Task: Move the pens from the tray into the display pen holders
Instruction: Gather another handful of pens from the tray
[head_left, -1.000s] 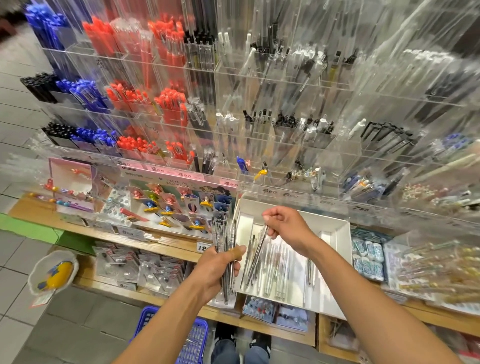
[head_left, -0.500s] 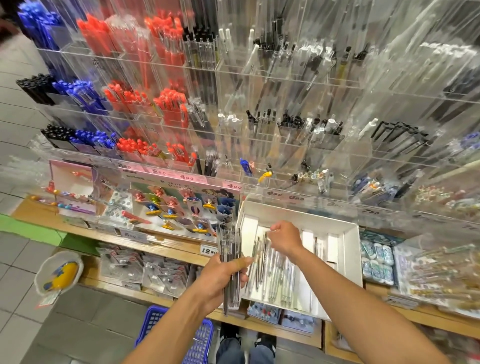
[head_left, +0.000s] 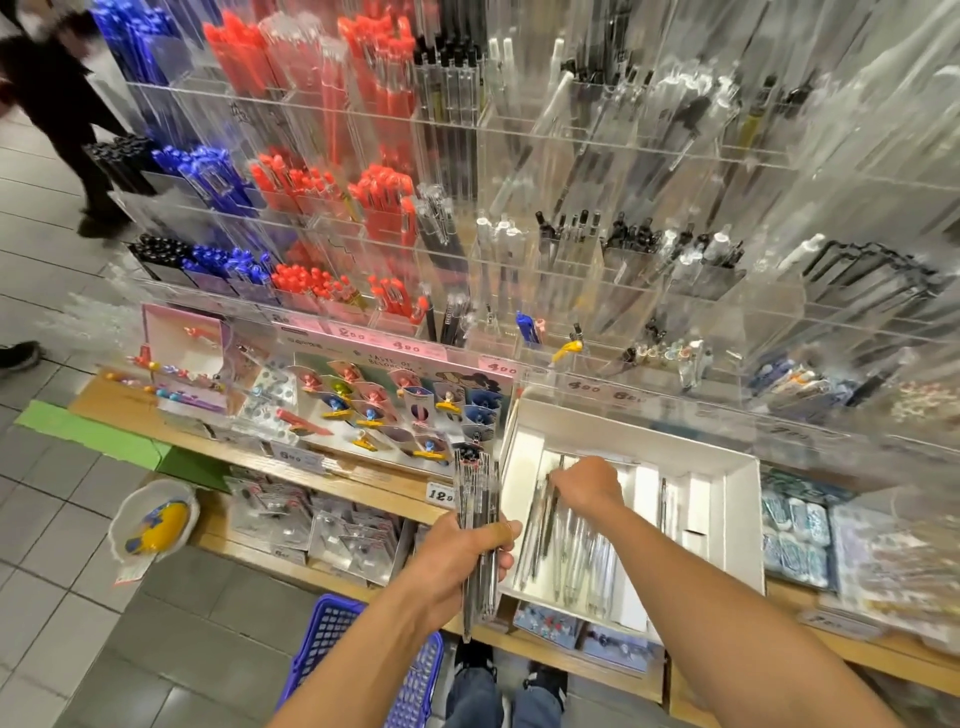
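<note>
Plainly, price tags (head_left: 503, 368) reading 400

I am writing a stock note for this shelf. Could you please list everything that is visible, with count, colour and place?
tray: one, white, on the wooden shelf, right of centre
pens in tray: several, clear and grey, lying in the left part
bundle of pens: one handful, clear and dark, upright, left of the tray
pen holders: many, clear acrylic, in rows above the shelf, holding blue, red, black and clear pens
character display: one, pink-topped, left on the shelf
basket: one, blue, on the floor
bowl: one, white with yellow, low left
left hand: grips the bundle
right hand: in the tray, fingers curled on pens
</note>
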